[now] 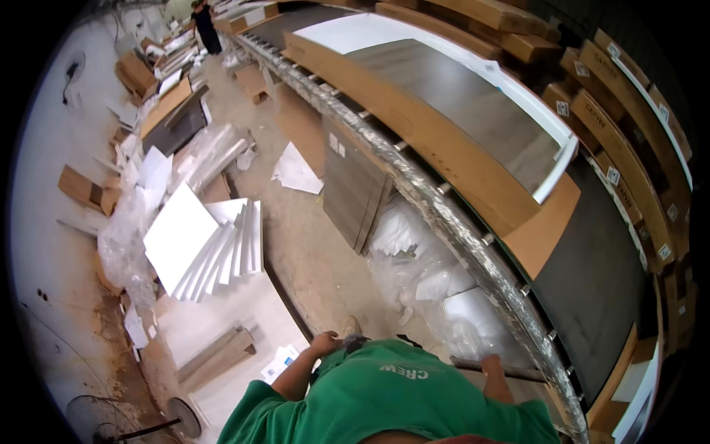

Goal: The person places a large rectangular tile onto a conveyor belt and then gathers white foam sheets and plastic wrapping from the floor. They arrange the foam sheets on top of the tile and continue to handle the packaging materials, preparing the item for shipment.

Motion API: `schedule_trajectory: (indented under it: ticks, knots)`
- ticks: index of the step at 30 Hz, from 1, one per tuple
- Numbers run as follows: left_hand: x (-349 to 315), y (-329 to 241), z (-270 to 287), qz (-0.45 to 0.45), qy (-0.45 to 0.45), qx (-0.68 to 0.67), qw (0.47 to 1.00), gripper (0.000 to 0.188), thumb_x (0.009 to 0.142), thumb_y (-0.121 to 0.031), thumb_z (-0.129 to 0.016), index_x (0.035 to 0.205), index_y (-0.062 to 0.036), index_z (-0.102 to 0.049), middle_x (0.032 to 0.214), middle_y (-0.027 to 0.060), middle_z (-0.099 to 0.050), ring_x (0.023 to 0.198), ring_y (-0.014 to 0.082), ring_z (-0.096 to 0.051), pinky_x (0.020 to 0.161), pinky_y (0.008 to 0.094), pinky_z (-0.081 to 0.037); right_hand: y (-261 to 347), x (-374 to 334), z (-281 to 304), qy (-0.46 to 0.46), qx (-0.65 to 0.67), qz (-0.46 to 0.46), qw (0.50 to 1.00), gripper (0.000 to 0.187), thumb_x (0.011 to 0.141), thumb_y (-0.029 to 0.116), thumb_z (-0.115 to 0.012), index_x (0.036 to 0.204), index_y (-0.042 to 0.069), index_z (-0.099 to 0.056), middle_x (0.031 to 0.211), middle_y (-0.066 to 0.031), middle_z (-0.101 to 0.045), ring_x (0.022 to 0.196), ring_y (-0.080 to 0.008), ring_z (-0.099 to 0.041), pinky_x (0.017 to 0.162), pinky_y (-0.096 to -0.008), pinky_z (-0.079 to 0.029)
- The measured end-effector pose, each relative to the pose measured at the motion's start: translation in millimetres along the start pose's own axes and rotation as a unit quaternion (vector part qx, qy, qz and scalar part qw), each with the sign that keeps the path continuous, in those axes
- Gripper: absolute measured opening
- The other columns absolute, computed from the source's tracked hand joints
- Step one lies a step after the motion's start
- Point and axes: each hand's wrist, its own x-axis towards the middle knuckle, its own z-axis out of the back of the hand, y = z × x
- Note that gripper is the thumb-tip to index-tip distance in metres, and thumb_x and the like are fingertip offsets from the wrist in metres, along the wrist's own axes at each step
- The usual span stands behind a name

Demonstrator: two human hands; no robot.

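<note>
My left hand (325,343) is beside my waist, next to a small dark object (356,342) at the front of my green shirt (370,392). Its fingers are too small and partly turned away to show a grip. My right hand (490,363) hangs low on the other side, close to the end of a dark flat bar or panel edge (466,363); whether they touch is unclear. Ahead and right, an open carton (444,140) on the roller conveyor (414,159) holds a grey wood-grain panel (458,96) with white foam edging (355,31).
White panels (192,240) stand fanned out on a pale table (244,303), near grey boards (217,359) and papers (278,362). Plastic wrap (129,240) lies at left, a fan (96,418) lower left. Grey panels (351,185) lean under the conveyor; cartons (614,133) are stacked right. A person (205,26) stands far off.
</note>
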Motion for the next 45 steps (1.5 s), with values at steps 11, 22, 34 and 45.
schedule_trajectory:
  ticks: [11, 22, 34, 45]
  knots:
    - [-72.9, 213.0, 88.3, 0.293, -0.297, -0.204, 0.885, 0.039, 0.073, -0.032, -0.059, 0.097, -0.0024, -0.060, 0.099, 0.0182, -0.059, 0.095, 0.0319, -0.055, 0.084, 0.0372, -0.043, 207.8, 24.0, 411.8, -0.203, 0.421, 0.263, 0.844, 0.030, 0.073, 0.016, -0.062, 0.099, 0.001, -0.060, 0.089, -0.0110, -0.063, 0.082, -0.0183, -0.059, 0.073, -0.0288, -0.046]
    - [-52.3, 116.7, -24.5, 0.355, -0.204, -0.365, 0.836, 0.043, 0.070, -0.037, -0.058, 0.096, -0.0032, -0.060, 0.097, 0.0176, -0.060, 0.093, 0.0324, -0.055, 0.082, 0.0384, -0.043, 251.9, 98.5, 611.5, -0.067, 0.138, 0.293, 0.944, 0.026, 0.070, 0.012, -0.064, 0.093, 0.000, -0.061, 0.069, -0.0061, -0.061, 0.056, -0.0126, -0.056, 0.047, -0.0272, -0.044]
    - [21.5, 25.3, 93.9, 0.336, -0.219, -0.186, 0.897, 0.022, 0.070, -0.011, -0.056, 0.092, -0.0091, -0.059, 0.092, 0.0172, -0.059, 0.086, 0.0311, -0.057, 0.075, 0.0403, -0.046, 299.5, 225.8, 793.4, -0.060, 0.165, 0.290, 0.941, 0.027, 0.071, 0.007, -0.060, 0.096, -0.004, -0.057, 0.070, -0.0088, -0.059, 0.055, -0.0146, -0.055, 0.046, -0.0283, -0.044]
    - [10.6, 29.6, 63.5, 0.381, -0.212, -0.371, 0.820, 0.027, 0.069, -0.010, -0.055, 0.096, -0.0062, -0.058, 0.098, 0.0167, -0.059, 0.092, 0.0327, -0.055, 0.078, 0.0401, -0.045, 405.4, 211.4, 793.6, -0.027, 0.101, 0.378, 0.920, 0.027, 0.075, 0.011, -0.059, 0.099, 0.000, -0.057, 0.067, -0.0050, -0.057, 0.055, -0.0127, -0.054, 0.044, -0.0250, -0.041]
